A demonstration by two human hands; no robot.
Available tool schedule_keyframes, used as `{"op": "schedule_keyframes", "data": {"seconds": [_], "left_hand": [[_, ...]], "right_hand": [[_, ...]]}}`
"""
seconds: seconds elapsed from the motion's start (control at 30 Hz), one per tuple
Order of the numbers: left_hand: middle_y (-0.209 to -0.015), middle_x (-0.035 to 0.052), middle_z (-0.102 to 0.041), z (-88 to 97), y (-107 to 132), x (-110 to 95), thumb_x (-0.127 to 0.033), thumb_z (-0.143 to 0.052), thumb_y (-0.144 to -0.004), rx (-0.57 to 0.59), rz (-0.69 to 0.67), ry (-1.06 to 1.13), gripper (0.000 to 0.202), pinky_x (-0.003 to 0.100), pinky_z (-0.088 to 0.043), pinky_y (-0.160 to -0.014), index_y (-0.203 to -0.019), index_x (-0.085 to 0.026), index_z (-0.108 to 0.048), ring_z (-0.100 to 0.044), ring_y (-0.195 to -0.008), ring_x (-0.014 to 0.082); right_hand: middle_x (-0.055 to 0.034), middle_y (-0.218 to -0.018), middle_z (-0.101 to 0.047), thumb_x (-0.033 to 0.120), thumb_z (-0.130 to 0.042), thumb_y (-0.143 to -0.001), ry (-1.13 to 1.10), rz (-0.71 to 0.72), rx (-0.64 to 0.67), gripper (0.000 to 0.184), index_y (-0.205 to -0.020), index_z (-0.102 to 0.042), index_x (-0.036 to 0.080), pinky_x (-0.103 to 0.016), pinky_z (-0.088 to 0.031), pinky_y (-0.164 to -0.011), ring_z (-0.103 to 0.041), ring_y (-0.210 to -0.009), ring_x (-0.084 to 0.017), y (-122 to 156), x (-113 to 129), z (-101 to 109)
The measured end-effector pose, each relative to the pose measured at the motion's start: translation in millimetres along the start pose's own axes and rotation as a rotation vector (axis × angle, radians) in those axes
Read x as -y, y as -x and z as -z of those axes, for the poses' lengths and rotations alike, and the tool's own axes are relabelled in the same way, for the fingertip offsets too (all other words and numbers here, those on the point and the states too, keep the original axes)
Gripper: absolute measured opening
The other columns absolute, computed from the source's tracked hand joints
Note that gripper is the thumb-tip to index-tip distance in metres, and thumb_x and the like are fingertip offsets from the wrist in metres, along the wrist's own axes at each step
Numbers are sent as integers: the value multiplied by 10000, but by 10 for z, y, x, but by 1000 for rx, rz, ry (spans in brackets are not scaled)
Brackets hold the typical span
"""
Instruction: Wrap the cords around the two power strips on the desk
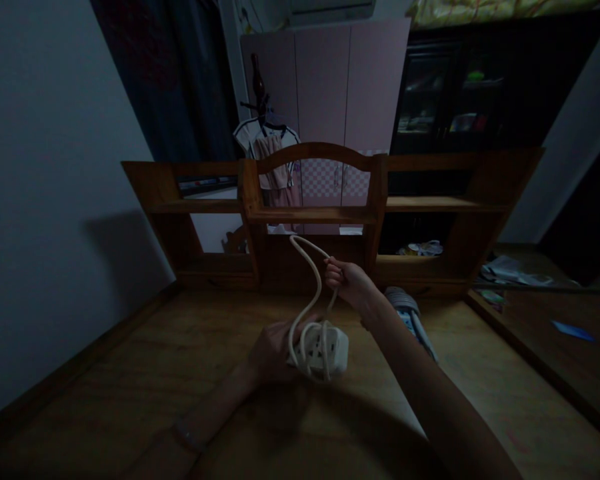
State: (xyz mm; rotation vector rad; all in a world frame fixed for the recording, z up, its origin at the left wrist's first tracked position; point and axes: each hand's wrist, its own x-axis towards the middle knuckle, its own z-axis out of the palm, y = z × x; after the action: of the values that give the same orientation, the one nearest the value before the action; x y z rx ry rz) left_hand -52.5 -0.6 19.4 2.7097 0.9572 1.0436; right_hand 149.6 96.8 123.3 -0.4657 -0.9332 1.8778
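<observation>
1. Power strip [341, 350]: located at lower centre of the frame, above the wooden surface [230, 320], socket face turned upward, so the sockets and the cable lying across them are in view.
2. Left hand [274, 350]: grips the power strip at its left end. This grip appears to steady the strip against any pull on the cable. The light is dim and some fingers are hidden, so their exact placement cannot be confirmed.
3. Right hand [344, 277]: closed on the cable [314, 267], above the strip near frame centre. The raised position apparently holds the short run down to the strip straight, limiting slack there.
4. Cable: loops cross the socket face; a free bend stands up to the left of the right hand, probably supported by its own stiffness.
5. Grey cable bundle [403, 300]: rests right of centre, beyond the right forearm and apart from the strip, leaving both hands unobstructed.
</observation>
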Motion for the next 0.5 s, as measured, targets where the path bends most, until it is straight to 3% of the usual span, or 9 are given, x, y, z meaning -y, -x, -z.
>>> {"op": "schedule_keyframes", "data": {"seconds": [0.1, 0.23, 0.37, 0.5], "left_hand": [[-1218, 137, -592, -27, -19, -21, -426, -627, -738, 33, 29, -90, 640, 373, -476, -928, -1312, -200, -460, -592, -1085, 264], [-1116, 110, -638, -32, -33, 9, -337, -636, -724, -44, 279, -102, 559, 340, -496, -829, -1253, -215, -505, -632, -974, 253], [-1086, 94, -661, -25, -67, 61, -434, -668, -719, -292, 635, -31, 582, 325, -490, -748, -1248, -240, -521, -645, -934, 265], [-760, 51, -683, -34, -79, 178, -529, -669, -695, -543, 995, 426, 485, 262, -458, -547, -1032, -183, -628, -647, -643, 206]], "right_hand": [[92, -504, -268, 125, -401, -932, 3, -7, 55, 176, -808, -525, 117, -140, -187, -345, -169, -375, -41, 77, 84, -84], [88, -533, -274, 148, -490, -902, 61, 80, 185, 100, -870, -567, 94, -136, -190, -360, -181, -403, -38, 214, 277, -195], [86, -552, -261, 153, -513, -895, 81, 181, 239, 91, -883, -582, 95, -138, -191, -362, -163, -416, -40, 380, 486, -287], [82, -570, -239, 145, -472, -920, 35, 218, 220, 132, -848, -573, 99, -137, -200, -357, -157, -416, -42, 520, 632, -359]]}}
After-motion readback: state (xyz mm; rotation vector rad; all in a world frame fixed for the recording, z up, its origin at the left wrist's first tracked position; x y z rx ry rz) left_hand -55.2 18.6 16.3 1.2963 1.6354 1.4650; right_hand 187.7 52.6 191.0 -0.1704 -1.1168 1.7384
